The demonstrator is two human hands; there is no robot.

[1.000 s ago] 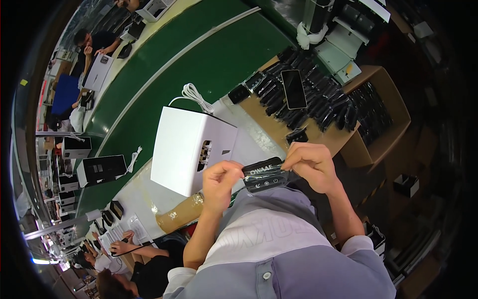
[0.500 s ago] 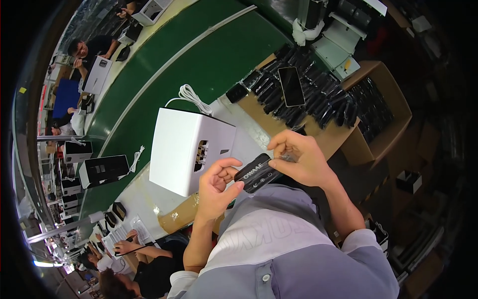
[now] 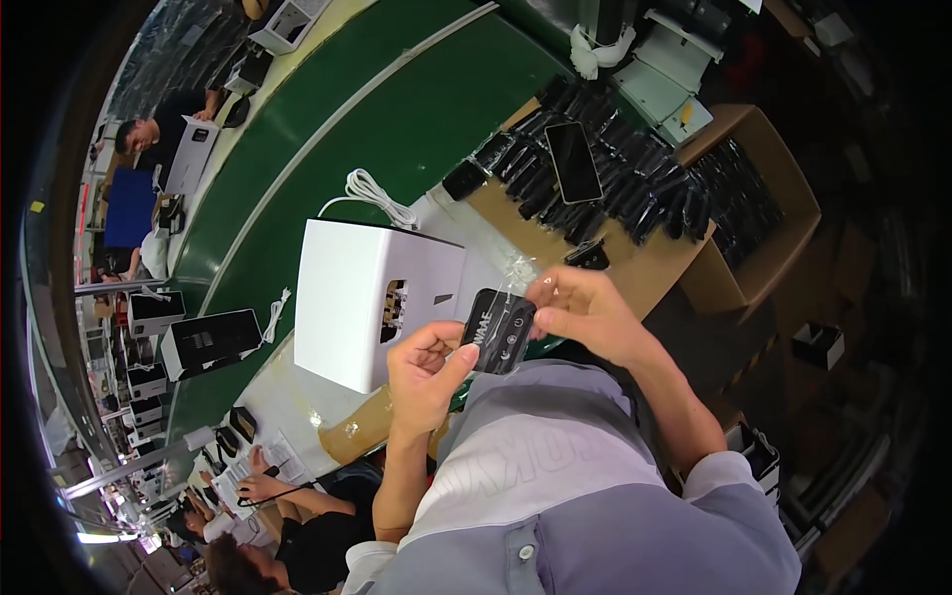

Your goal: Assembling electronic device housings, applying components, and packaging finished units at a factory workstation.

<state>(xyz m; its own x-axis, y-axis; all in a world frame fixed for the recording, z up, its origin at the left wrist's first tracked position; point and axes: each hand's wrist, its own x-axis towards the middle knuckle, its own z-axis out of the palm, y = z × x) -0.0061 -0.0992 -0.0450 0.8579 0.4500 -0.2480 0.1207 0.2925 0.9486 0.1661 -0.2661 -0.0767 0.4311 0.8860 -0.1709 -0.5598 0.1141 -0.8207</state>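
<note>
Between my two hands is a flat black control panel (image 3: 504, 342) with pale icons and lettering, in a clear plastic wrapper. My left hand (image 3: 421, 375) is closed on the panel's left edge, thumb lying on its face. At the upper right edge, my right hand (image 3: 587, 315) has its fingers bent together at the wrapper; exactly what they pinch is hard to see. Just left of the panel stands a white box-shaped appliance housing (image 3: 337, 297), with a cutout showing inner parts and a coiled white cable (image 3: 375, 193) behind it.
Beyond my right hand, many wrapped black parts (image 3: 635, 203) lie on cardboard, with a phone (image 3: 574, 164) on top. An open cardboard carton (image 3: 788, 233) holds more. A green conveyor belt (image 3: 297, 159) curves past the far left. Co-workers (image 3: 317, 526) sit at lower left.
The panel has turned more upright in my hands, and its clear wrapper now sticks up past its top edge. My right hand has shifted slightly along the edge.
</note>
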